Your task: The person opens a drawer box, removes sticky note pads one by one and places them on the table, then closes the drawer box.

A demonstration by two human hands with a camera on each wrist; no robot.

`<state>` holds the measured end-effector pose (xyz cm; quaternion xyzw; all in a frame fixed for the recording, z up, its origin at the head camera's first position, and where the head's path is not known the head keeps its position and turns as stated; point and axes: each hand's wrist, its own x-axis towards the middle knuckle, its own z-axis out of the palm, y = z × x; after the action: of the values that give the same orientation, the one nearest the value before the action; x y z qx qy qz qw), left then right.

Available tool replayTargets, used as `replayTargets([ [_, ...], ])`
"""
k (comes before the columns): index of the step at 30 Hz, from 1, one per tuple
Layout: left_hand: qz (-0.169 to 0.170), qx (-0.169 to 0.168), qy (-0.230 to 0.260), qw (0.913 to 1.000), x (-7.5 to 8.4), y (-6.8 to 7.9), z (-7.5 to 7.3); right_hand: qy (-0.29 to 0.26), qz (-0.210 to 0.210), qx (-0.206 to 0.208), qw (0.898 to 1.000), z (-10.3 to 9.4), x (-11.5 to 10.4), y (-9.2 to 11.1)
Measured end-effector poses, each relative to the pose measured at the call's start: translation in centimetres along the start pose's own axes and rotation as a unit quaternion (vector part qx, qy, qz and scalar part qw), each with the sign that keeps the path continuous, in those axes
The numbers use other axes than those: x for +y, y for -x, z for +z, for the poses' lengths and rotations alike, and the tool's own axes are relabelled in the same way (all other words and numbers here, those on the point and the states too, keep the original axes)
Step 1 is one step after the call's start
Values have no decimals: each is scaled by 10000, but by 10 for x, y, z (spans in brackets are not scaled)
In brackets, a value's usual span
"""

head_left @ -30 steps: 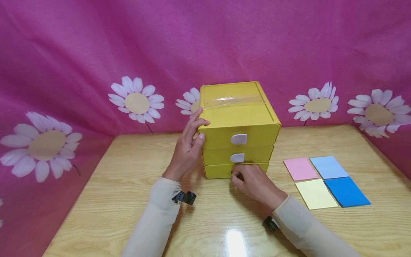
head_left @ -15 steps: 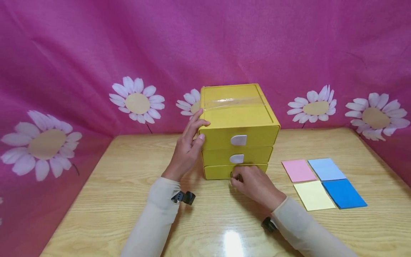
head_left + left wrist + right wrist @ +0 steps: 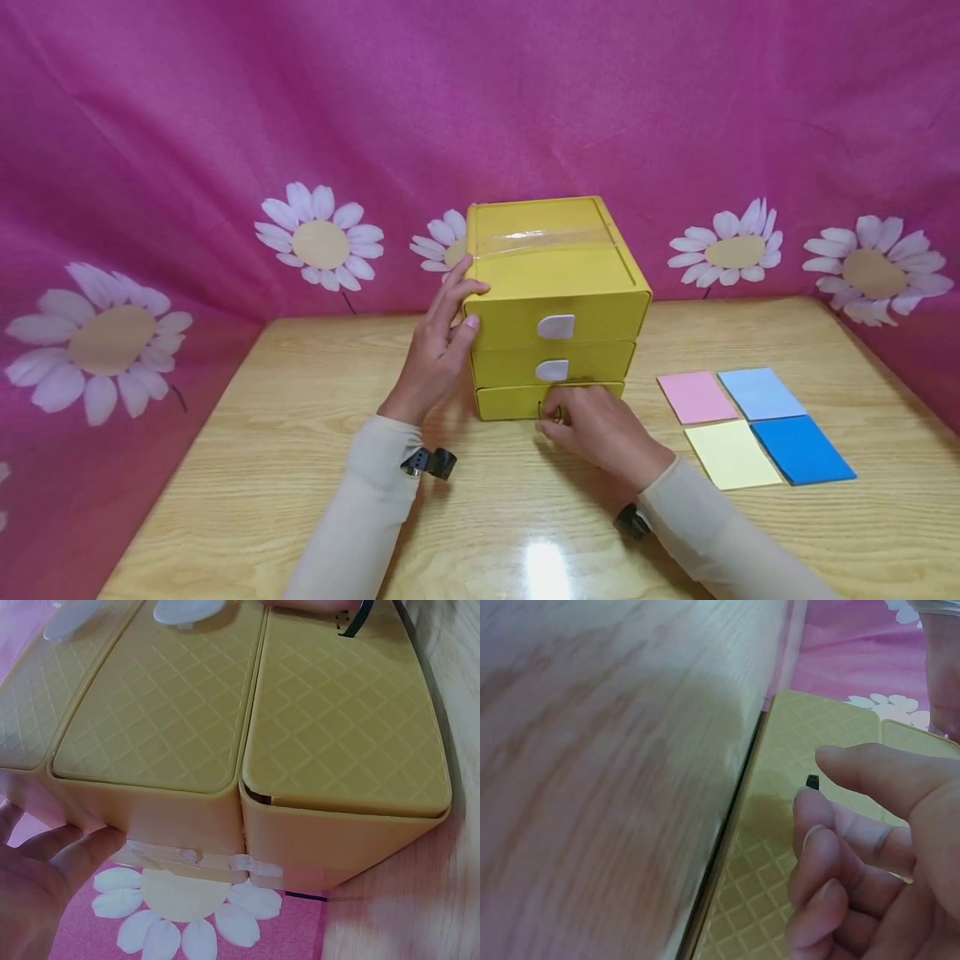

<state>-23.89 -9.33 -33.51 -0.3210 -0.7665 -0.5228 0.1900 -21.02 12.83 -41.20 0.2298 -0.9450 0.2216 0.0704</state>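
A yellow three-drawer unit (image 3: 555,267) stands on the table, all its drawers closed or nearly so. My left hand (image 3: 431,358) rests on its left side near the top, fingers spread back along the wall and thumb at the front edge. The left wrist view shows those fingertips (image 3: 97,844) against the side wall. My right hand (image 3: 600,429) is at the bottom drawer (image 3: 510,402), its fingers curled at a thin black loop (image 3: 358,619) on the drawer front. In the right wrist view the thumb stands apart from the fingers, and most of the loop is hidden behind them.
Pink (image 3: 697,397), light blue (image 3: 761,393), pale yellow (image 3: 732,454) and dark blue (image 3: 802,450) note pads lie to the right of the unit. White tabs (image 3: 556,327) mark the upper drawers. A pink flowered cloth (image 3: 525,100) hangs behind the wooden table (image 3: 300,400).
Slightly more of the black loop shows beside my right fingers. Both hands keep their places on the unit; the whole head view has shifted a little.
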Motion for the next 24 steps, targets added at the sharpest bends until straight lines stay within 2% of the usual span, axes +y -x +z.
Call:
replayTargets([
  [4,91,15,-40,9999,-24,-1,4,-7,-43,31,10000,-3,-1,1],
  [6,132,20,-32,9999,-30,-1,6,34,-94,74,9999,-5,-1,1],
  [12,54,-18,81,10000,-3,-2,3,28,-164,120,9998,-10,-2,1],
  [16,-9,-54,94,9999,-4,-2,4,-95,-144,141,9998,-12,-4,1],
  [18,0,-50,122,9999,-11,-2,5,-109,-168,167,9997,-14,-4,2],
  [24,-57,-30,-48,10000,-44,0,8,-23,-212,352,9992,-21,-6,5],
])
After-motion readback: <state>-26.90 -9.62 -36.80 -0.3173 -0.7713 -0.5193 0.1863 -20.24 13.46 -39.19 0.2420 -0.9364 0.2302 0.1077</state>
